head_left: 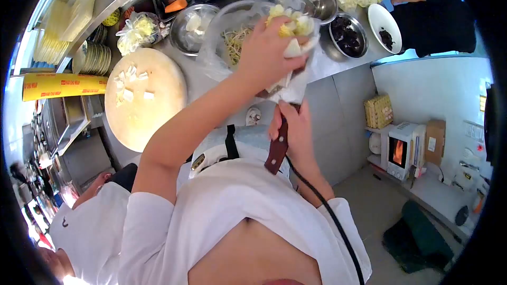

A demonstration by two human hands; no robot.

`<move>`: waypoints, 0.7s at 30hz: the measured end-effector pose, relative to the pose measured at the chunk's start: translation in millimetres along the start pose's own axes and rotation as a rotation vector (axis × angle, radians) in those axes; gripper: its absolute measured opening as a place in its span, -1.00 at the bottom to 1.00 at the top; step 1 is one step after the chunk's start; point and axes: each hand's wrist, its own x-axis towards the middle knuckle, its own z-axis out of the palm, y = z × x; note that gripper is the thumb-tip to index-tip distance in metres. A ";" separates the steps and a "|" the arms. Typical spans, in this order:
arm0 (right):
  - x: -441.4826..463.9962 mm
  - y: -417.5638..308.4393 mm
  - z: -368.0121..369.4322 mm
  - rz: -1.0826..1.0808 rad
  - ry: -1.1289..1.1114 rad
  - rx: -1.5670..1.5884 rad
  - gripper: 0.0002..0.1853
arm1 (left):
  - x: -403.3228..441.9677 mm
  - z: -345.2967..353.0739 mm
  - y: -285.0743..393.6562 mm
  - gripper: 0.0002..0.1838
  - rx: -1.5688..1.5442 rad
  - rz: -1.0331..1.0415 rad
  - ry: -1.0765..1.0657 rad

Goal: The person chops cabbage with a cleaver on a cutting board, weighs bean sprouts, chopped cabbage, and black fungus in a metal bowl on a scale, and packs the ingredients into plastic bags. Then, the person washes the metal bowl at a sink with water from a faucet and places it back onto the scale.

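My right hand (297, 129) is wrapped round the riveted brown handle of a cleaver (278, 150). The blade points away from me, mostly covered by my other hand and what lies on it. My left hand (268, 47) is closed over white and yellow pieces that look like chopped cabbage (297, 24), pressing them on the blade. Under and behind them is a clear plastic bag (214, 47) lining a bowl, with bean sprouts (236, 42) inside. Several white cut pieces (127, 95) lie on the round wooden chopping board (153, 121) at the left.
Metal bowls stand along the counter, one with white pieces (194, 22), another with dark pieces (348, 39). A white bowl (381, 21) is beside them. One co-worker's dark sleeve (430, 18) is at the upper right; another person in white (90, 227) is at my left.
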 end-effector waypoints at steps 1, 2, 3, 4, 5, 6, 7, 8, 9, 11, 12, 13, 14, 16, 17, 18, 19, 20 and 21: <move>7.0 -4.7 -5.7 0.030 -0.012 -0.011 -0.85 | -0.3 14.0 -4.0 -0.45 -0.007 -0.087 -0.002; 15.9 -10.1 -10.9 0.059 -0.023 -0.022 -0.85 | 1.4 26.6 -7.9 -0.40 -0.014 -0.172 -0.005; 26.8 -15.6 -15.0 0.086 -0.034 -0.033 -0.85 | 4.7 36.4 -14.9 -0.41 -0.003 -0.237 -0.055; 44.2 -9.3 -26.1 0.108 -0.094 0.012 -0.83 | 7.4 43.6 -24.6 -0.41 0.011 -0.304 -0.106; 56.4 -12.8 -28.3 0.132 -0.111 0.017 -0.83 | 10.4 48.0 -33.7 -0.40 0.024 -0.372 -0.161; 69.0 -15.3 -28.2 0.156 -0.128 0.022 -0.82 | 15.2 50.0 -42.9 -0.34 0.017 -0.473 -0.215; 79.9 -17.1 -29.3 0.184 -0.146 0.026 -0.81 | 20.7 52.3 -53.6 -0.35 0.076 -0.452 -0.246; 90.2 -19.6 -31.1 0.213 -0.154 0.050 -0.80 | 26.8 54.2 -65.4 -0.35 0.134 -0.432 -0.280; 101.5 -23.1 -31.8 0.238 -0.165 0.072 -0.79 | 34.4 55.0 -79.0 -0.36 0.192 -0.410 -0.308; 111.9 -26.9 -37.1 0.257 -0.199 0.051 -0.79 | 39.4 66.1 -119.6 -0.39 0.301 -0.325 -0.283; 115.5 -30.1 -43.0 0.248 -0.222 0.010 -0.79 | 42.6 66.6 -128.9 -0.40 0.355 -0.279 -0.268; 118.3 -33.0 -49.4 0.239 -0.246 -0.034 -0.79 | 44.6 68.2 -137.9 -0.40 0.382 -0.289 -0.301; 114.9 -39.0 -53.4 0.201 -0.225 -0.130 -0.82 | 46.1 66.1 -141.7 -0.39 0.407 -0.302 -0.334; 117.0 -42.8 -63.0 0.169 -0.223 -0.126 -0.82 | 45.0 68.5 -148.1 -0.43 0.420 -0.282 -0.333; 118.3 -43.4 -67.1 0.153 -0.222 -0.123 -0.82 | 43.4 66.7 -145.1 -0.44 0.396 -0.287 -0.381; 121.7 -41.9 -70.7 0.137 -0.241 -0.134 -0.83 | 44.5 64.3 -142.3 -0.44 0.372 -0.290 -0.427; 121.6 -41.5 -72.5 0.146 -0.248 -0.143 -0.83 | 45.4 62.3 -138.6 -0.44 0.349 -0.291 -0.472; 122.2 -42.0 -73.0 0.150 -0.255 -0.152 -0.83 | 47.0 60.2 -131.7 -0.40 0.437 -0.303 -0.564; 123.1 -43.3 -73.5 0.152 -0.262 -0.161 -0.83 | 46.5 56.7 -125.0 -0.35 0.447 -0.321 -0.694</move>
